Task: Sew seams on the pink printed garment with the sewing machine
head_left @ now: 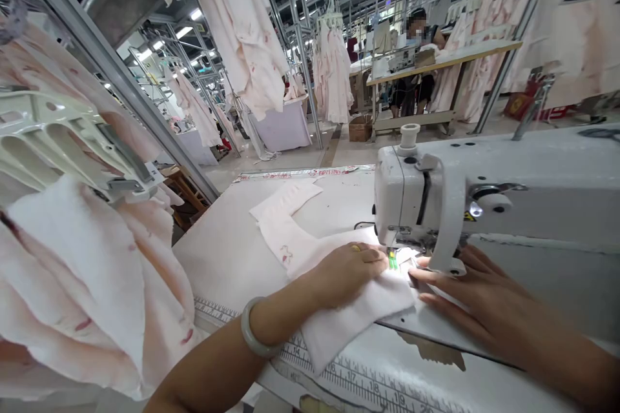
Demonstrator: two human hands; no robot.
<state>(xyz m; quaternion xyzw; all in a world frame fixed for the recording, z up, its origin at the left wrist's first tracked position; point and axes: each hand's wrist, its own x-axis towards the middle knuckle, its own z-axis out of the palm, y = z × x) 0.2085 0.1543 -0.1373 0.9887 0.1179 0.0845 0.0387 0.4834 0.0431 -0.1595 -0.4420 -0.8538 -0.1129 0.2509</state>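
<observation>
Pressing flat on the cloth [334, 310], the left hand [346, 271] lies spread, palm down, just left of the needle [392, 259], so the piece stays smooth as it runs under the sewing machine [484, 193]. The right hand [465, 293] rests open on the right of the needle, fingertips on the cloth's edge, steering it straight. The cloth trails back left of the needle across the table [227, 251], beside hanging garments [87, 284].

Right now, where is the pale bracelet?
The pale bracelet sits on the left hand's wrist, low in the head view, left of the sewing machine, above the printed ruler.
</observation>
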